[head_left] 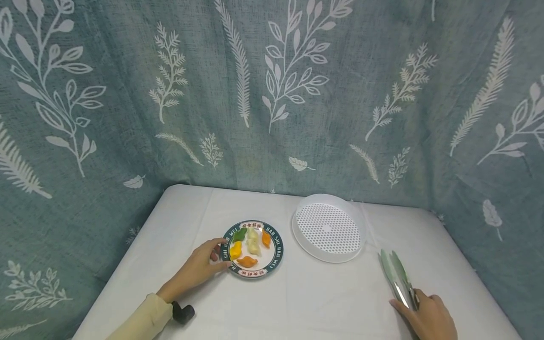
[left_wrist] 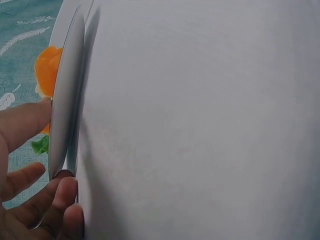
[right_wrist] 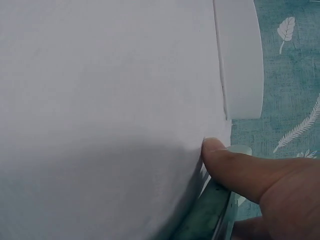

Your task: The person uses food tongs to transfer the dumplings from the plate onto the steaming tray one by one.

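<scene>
A round plate [head_left: 277, 248] with a dark green lettered rim lies left of the table's middle. On it are several dumpling-shaped pieces: pale ones [head_left: 253, 243], a yellow one [head_left: 235, 250], a green one [head_left: 240, 234] and orange ones [head_left: 247, 261]. My left hand [head_left: 199, 267] holds the plate's left edge, thumb and index finger at the rim; in the left wrist view other fingers [left_wrist: 66, 192] curl by its underside. At the right, my right hand [head_left: 431, 315] grips metal tongs with green tips [head_left: 387, 267], which point away over the table. The right wrist view shows the thumb [right_wrist: 225, 160] along the tongs.
A white perforated round tray [head_left: 327, 228] with a raised wall stands between plate and tongs, toward the back. White cloth [head_left: 323, 302] covers the table. Leaf-patterned green curtains [head_left: 272, 94] close in the back and sides. A black object [head_left: 183, 313] sits by the left wrist.
</scene>
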The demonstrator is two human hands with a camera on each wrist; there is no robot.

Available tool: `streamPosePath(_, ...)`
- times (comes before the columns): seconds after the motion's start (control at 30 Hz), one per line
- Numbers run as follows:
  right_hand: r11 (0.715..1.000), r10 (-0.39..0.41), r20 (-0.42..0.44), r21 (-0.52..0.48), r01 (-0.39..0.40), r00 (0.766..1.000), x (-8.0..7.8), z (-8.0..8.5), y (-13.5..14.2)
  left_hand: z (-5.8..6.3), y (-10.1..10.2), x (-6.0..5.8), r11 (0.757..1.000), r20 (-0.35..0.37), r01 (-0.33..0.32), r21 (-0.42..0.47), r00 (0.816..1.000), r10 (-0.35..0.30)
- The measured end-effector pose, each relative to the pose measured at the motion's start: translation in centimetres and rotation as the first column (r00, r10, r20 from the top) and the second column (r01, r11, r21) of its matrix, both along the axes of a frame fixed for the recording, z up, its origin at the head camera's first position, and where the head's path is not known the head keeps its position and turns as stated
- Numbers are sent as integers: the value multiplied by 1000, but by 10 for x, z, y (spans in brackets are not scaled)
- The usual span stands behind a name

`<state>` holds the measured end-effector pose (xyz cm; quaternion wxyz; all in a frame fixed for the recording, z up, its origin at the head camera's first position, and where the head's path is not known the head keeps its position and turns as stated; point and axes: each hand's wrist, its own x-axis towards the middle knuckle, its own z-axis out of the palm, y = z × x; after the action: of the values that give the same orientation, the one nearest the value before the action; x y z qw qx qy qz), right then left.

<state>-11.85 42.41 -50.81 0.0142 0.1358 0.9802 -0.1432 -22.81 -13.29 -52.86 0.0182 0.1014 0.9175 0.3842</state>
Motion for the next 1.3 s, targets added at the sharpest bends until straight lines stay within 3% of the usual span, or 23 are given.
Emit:
streamPosePath(0.2,999,-19,37,-30,20,999,4,1,1,-3,0,-1,1000,7,3,1,1000,-3)
streamPosePath(0.4,998,-4,-5,-56,3,1000,2,-4,4,-7,-3,-4,1000,7,-9,13,1000,9)
streamPosePath(0.6,998,5,23,-63,-4,1000,2,-7,14,-10,-2,-5,1000,16,-8,24,1000,8)
streamPosePath(0.8,994,-77,15,-80,78,997,2,4,6,-8,-3,-7,1000,13,-8,30,1000,8)
streamPosePath(1.1,988,-138,-63,-78,133,988,-4,14,-4,-10,-3,-7,999,5,-8,42,1000,8)
streamPosePath(1.3,992,-114,-92,-63,108,989,-8,26,-11,-10,-2,-6,999,5,-15,52,1000,15)
